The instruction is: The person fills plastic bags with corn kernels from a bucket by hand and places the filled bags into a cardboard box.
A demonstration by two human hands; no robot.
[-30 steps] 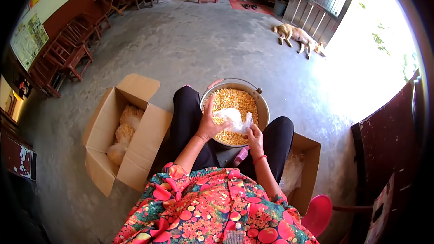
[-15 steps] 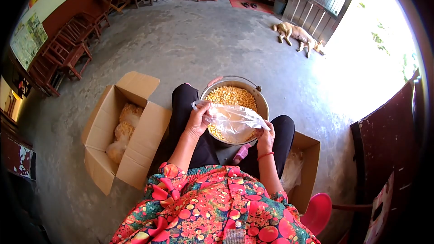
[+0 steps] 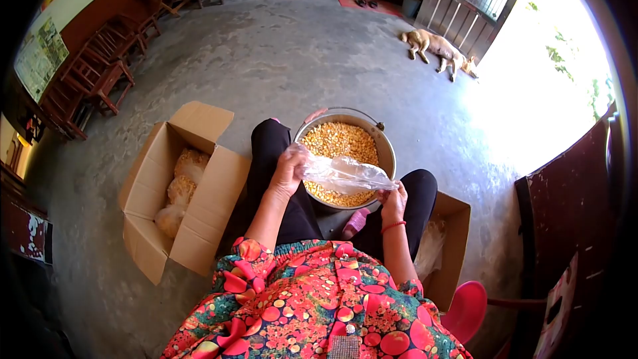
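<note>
A clear plastic bag (image 3: 345, 171) is stretched between my two hands, over a metal bucket (image 3: 384, 143) between my knees. The bucket is filled with yellow corn kernels (image 3: 339, 138). My left hand (image 3: 287, 171) is closed around the bag's left end, at the bucket's left rim. My right hand (image 3: 393, 201) pinches the other end at the lower right rim. No kernels show inside the bag, which looks thin and flattened.
At my left, an open cardboard box (image 3: 143, 189) holds several filled plastic bags (image 3: 181, 189). Another box (image 3: 457, 239) with clear plastic (image 3: 430, 249) stands at my right, near a pink plastic scoop-like item (image 3: 466, 311). A dog (image 3: 438, 52) lies near the doorway; chairs (image 3: 100, 80) line the left wall.
The bag has been pulled narrower and tauter between my hands, and its wide lower part has folded up. More of the corn shows below it.
</note>
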